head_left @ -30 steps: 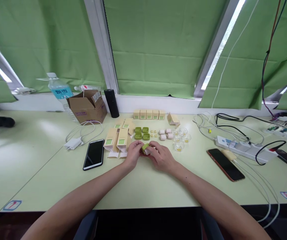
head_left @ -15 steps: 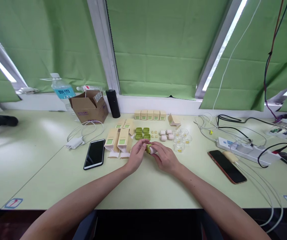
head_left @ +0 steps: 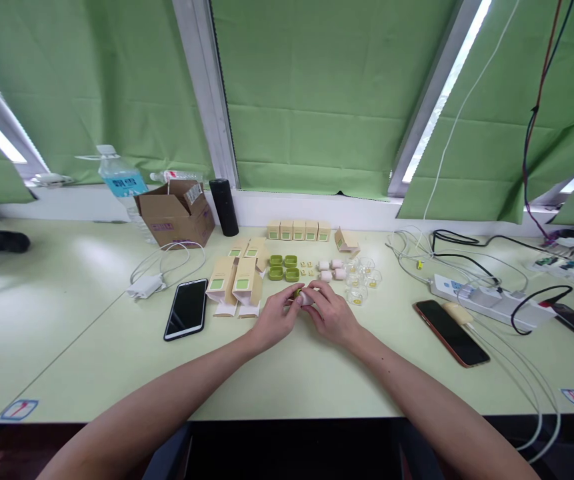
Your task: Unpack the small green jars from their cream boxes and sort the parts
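Subject item: a small green-and-white piece (head_left: pixel 306 299), located at the middle of the table (head_left: pixel 291 383), gripped between both hands just on the near side of the laid-out parts. Whether it touches the tabletop cannot be determined.

The left hand (head_left: pixel 277 317) is clamped with thumb and fingers on the green end; the right hand (head_left: pixel 334 310) has its fingers closed over the white end. The hands nearly meet.

Handling, by judgement: light, stiff, probably smooth moulded plastic, liable to slip or twist; unlikely to be fragile under moderate pressure. Recommended hold: thumb and fingertips on opposite side walls, one hand per end.

Immediately beyond lie four green containers (head_left: pixel 276 277), a group of tiny yellow pieces (head_left: pixel 303 272) and four pale cylinders (head_left: pixel 325 275); clear cups (head_left: pixel 357 299) stand to the right. Cartons (head_left: pixel 247 280) with unfolded flaps lie left of the containers, beside a white-edged phone (head_left: pixel 187 310). A row of small boxes (head_left: pixel 299 231) stands behind.

Obscured: fingers cover most of the piece, including its underside and the junction of green and white, so its fit cannot be verified. The yellow pieces are too small to identify; the cups overlap and are hard to count. Both forearms are cut off at the lower edge.
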A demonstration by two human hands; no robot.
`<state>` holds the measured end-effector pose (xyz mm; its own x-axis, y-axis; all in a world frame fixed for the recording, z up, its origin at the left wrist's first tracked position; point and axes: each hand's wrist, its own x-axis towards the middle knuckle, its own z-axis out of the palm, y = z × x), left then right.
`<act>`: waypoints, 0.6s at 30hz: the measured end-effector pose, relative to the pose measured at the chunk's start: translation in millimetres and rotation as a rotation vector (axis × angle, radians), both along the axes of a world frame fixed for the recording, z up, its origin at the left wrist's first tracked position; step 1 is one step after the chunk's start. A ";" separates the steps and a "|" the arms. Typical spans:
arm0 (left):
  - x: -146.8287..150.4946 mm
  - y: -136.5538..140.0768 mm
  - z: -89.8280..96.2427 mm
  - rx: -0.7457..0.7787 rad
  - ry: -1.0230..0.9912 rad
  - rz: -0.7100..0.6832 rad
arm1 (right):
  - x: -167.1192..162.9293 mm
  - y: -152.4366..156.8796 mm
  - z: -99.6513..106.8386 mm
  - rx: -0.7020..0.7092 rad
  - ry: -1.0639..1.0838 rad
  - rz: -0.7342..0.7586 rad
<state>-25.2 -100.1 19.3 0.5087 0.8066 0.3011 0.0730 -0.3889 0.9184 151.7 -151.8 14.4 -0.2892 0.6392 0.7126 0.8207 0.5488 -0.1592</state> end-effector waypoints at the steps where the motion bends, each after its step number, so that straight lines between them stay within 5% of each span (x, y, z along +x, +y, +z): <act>1: 0.2 -0.1 0.1 -0.016 -0.013 0.005 | 0.1 0.0 -0.5 -0.010 -0.003 -0.010; 18: 1.8 -2.3 1.0 0.033 0.005 0.045 | 1.7 -0.5 -0.4 -0.044 0.034 0.033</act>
